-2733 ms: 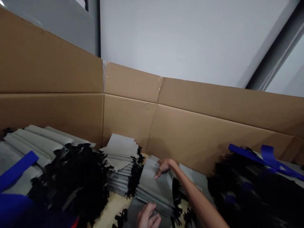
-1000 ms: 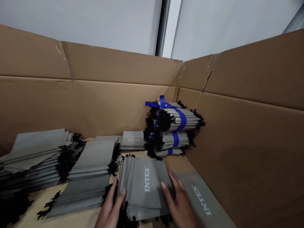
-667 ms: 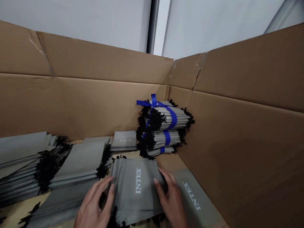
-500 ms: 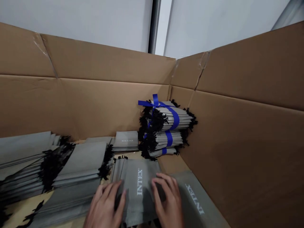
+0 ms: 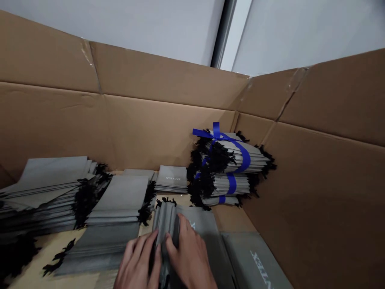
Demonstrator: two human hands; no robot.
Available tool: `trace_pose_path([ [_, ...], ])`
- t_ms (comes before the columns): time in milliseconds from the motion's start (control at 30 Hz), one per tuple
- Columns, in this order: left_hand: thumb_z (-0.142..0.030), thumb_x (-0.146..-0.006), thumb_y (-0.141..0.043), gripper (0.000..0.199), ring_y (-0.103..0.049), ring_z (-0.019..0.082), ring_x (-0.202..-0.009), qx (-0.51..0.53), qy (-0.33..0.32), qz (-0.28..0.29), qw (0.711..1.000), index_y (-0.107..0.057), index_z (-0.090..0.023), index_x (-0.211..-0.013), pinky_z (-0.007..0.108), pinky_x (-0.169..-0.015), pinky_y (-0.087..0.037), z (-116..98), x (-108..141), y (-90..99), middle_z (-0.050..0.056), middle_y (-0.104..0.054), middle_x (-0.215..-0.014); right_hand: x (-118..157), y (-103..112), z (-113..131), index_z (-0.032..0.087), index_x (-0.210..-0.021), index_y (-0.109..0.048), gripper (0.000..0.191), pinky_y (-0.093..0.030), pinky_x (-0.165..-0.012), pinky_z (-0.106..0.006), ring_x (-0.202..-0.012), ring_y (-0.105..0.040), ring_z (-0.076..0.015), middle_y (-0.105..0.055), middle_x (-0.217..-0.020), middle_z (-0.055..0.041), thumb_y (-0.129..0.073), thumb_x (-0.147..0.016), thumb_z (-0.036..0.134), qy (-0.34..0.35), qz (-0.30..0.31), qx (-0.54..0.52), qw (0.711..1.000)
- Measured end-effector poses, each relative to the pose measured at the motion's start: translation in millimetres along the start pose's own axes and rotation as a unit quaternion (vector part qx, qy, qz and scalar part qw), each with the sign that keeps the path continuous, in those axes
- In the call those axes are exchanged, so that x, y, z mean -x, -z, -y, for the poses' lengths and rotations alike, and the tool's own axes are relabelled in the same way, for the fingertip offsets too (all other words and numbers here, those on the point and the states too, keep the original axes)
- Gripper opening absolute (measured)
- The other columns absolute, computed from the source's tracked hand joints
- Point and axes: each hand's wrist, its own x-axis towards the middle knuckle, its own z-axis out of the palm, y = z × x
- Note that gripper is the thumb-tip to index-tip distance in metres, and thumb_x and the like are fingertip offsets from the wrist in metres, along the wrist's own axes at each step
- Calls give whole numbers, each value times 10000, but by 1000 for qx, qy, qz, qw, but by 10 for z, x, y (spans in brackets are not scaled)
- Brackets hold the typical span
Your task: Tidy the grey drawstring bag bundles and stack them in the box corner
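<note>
Latest change: top grey drawstring bag point(image 5: 164, 222) on the near stack no longer lying flat, its left side folded up into a raised ridge, the white INTEX lettering now almost wholly covered. Left hand point(image 5: 135, 263) and right hand point(image 5: 189, 259) close together at that ridge, neither spread open, fingers curled and bag pinched between them; firmness of the hold not visible. Position of the bag: near end of the carton, on top of its stack, with a flat lettered grey bag point(image 5: 254, 261) just to the right and the lower part cut off by the frame edge. Contents of the corrugated cardboard carton point(image 5: 156, 120), tall flaps upright, seams taped: one two-tier bundle of grey bags point(image 5: 228, 186) in the far corner, bound with blue ribbon point(image 5: 245, 158); one short lettered stack point(image 5: 171, 178) against the far wall; one wider stack point(image 5: 114, 204) just left of the hands; one fanned stack point(image 5: 45, 192) at far left. Black cord tufts point(image 5: 86, 204) along the stack ends. Pale base sheet point(image 5: 33, 249) underneath.
</note>
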Motion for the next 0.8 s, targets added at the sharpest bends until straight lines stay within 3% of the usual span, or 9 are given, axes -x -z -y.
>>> trace_pose_path([
  [100,-372,-1069,-530,385,-799,295,-1139,28,16,-30,999,-789,-258,-1330,393,-929,-690,-47,-34,-20,85,-845,-1283,-5,-4,-26,176,-1553,-601,591,-610,-995,-446,-1181,-794,-365,-783,-1364,-179,-529,-968,217,9,21,-42,999],
  [233,-380,-1076,-524,394,-809,289,-1182,70,23,-59,996,-775,-272,-1360,392,-951,-704,-171,-32,-84,59,-838,-1319,43,-75,-189,226,-1591,-589,583,-594,-1105,-441,-1362,-706,-322,-716,-1497,-128,-474,-1030,329,-35,1,-127,991],
  [367,-369,-1094,-505,467,-775,273,-1285,159,57,-40,985,-666,-302,-1527,368,-1018,-685,-358,48,-209,51,-764,-1469,121,-108,-344,253,-1645,-530,592,-516,-1226,-428,-1542,-548,-271,-559,-1676,-68,-453,-1082,418,-50,-5,-179,983],
  [467,-343,-1102,-499,482,-780,265,-1274,250,91,-17,964,-627,-308,-1565,358,-1045,-670,-465,94,-336,69,-763,-1470,174,-82,-438,261,-1592,-603,562,-507,-1242,-449,-1538,-554,-286,-583,-1655,-65,-500,-1084,478,-46,0,-182,982],
  [600,-322,-1135,-409,473,-760,253,-1312,342,87,-8,936,-595,-266,-1567,354,-1051,-665,-526,79,-454,117,-746,-1489,179,-39,-516,239,-1582,-617,636,-499,-1245,-457,-1575,-504,-321,-542,-1683,-67,-555,-1050,583,-124,35,-178,975],
  [700,-295,-1141,-340,462,-788,245,-1253,334,79,-27,939,-593,-231,-1523,346,-993,-683,-510,52,-412,150,-787,-1408,144,-49,-530,181,-1603,-578,731,-479,-1256,-449,-1602,-460,-337,-506,-1704,-86,-581,-1011,609,-202,29,-178,963],
  [800,-308,-1115,-410,404,-790,281,-1197,226,80,-63,969,-642,-219,-1434,395,-953,-681,-427,60,-301,149,-808,-1317,136,-65,-516,170,-1572,-602,707,-502,-1234,-435,-1588,-481,-342,-538,-1682,-92,-610,-989,570,-221,6,-169,961],
])
